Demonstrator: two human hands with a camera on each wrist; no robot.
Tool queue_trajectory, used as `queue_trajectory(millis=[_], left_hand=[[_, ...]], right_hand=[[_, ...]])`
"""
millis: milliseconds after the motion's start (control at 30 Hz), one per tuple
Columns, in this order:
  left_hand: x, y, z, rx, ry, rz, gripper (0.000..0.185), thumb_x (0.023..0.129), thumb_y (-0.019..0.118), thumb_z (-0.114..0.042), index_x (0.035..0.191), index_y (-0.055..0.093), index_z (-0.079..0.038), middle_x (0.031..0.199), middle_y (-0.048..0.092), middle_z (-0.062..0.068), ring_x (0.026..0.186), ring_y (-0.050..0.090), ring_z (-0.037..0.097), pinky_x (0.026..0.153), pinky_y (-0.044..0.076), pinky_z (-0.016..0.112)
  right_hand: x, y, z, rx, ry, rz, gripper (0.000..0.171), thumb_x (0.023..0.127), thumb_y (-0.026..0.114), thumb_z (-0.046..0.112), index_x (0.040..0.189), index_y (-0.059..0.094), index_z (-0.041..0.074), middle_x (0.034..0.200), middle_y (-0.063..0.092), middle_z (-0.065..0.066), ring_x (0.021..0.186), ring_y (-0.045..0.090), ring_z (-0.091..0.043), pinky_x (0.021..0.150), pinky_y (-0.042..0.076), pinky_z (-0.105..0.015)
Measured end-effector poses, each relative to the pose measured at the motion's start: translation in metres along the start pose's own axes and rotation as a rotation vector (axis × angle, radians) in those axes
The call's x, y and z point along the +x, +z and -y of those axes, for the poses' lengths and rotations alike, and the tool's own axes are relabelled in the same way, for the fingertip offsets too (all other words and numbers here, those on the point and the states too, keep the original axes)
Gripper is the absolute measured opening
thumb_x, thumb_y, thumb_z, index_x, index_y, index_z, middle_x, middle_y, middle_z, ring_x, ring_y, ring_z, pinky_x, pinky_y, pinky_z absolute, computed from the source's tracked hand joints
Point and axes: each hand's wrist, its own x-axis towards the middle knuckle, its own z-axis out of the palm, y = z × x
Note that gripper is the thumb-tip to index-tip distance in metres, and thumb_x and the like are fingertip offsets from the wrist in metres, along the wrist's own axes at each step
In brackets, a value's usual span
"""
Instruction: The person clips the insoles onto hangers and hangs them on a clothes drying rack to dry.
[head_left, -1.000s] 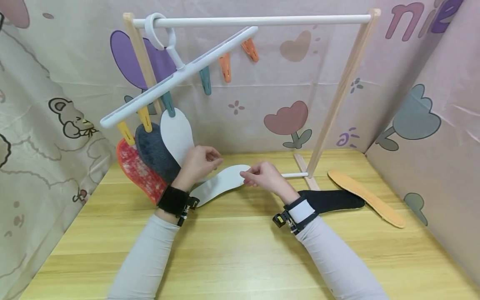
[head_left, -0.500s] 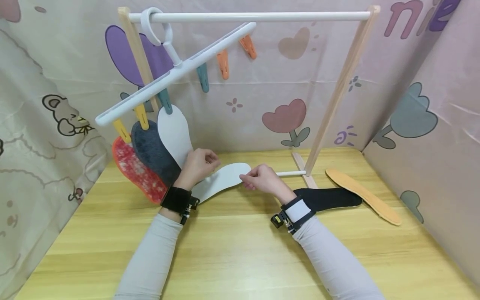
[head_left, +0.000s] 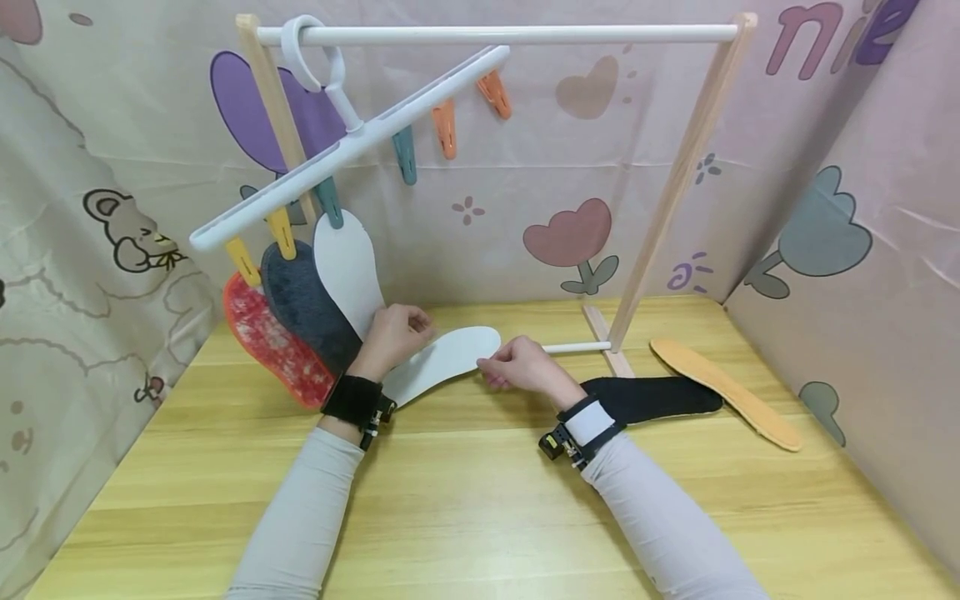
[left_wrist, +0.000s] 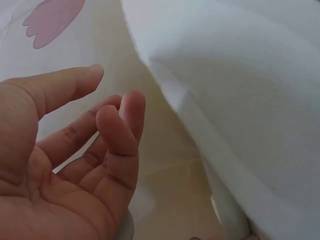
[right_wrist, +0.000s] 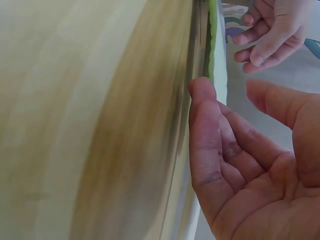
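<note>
A white insole (head_left: 450, 357) lies flat on the wooden table (head_left: 465, 500) between my hands. My left hand (head_left: 408, 327) hovers over its middle with loosely curled fingers and holds nothing; in the left wrist view this hand (left_wrist: 114, 90) is empty beside a white insole surface (left_wrist: 250, 100). My right hand (head_left: 495, 367) sits at the insole's toe end. In the right wrist view, my right hand (right_wrist: 227, 100) has its forefinger tip against the insole's edge (right_wrist: 218, 60) and its thumb apart.
A white clip hanger (head_left: 345, 146) hangs tilted from the rack's white rail (head_left: 495, 35). Clipped to it are a red insole (head_left: 270, 342), a dark grey one (head_left: 307, 308) and a white one (head_left: 348, 267). A black insole (head_left: 652, 398) and a tan insole (head_left: 723, 392) lie at the right.
My right hand has drawn slightly back toward me, off the toe of the white insole. My left hand has barely moved. The view has shifted a little.
</note>
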Motion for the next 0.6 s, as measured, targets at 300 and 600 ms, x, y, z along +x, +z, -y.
queue_trajectory(millis=[300, 600], left_hand=[[0.0021, 0.0057, 0.0056, 0.038, -0.041, 0.029, 0.03, 0.1, 0.073, -0.018, 0.121, 0.077, 0.002, 0.111, 0.078, 0.019, 0.107, 0.07, 0.036, 0.092, 0.056, 0.045], [0.0018, 0.0091, 0.0084, 0.055, -0.046, 0.071, 0.032, 0.099, 0.075, -0.017, 0.123, 0.076, 0.005, 0.116, 0.077, 0.023, 0.112, 0.07, 0.038, 0.098, 0.056, 0.048]], right_hand=[[0.0001, 0.0039, -0.001, 0.0, 0.023, 0.026, 0.033, 0.107, 0.068, 0.028, 0.102, 0.083, -0.001, 0.087, 0.082, -0.011, 0.073, 0.075, -0.011, 0.072, 0.064, -0.026], [0.0003, 0.0039, -0.0017, 0.013, 0.016, 0.047, 0.035, 0.108, 0.067, 0.028, 0.1, 0.083, -0.002, 0.086, 0.082, -0.011, 0.074, 0.075, -0.011, 0.073, 0.064, -0.026]])
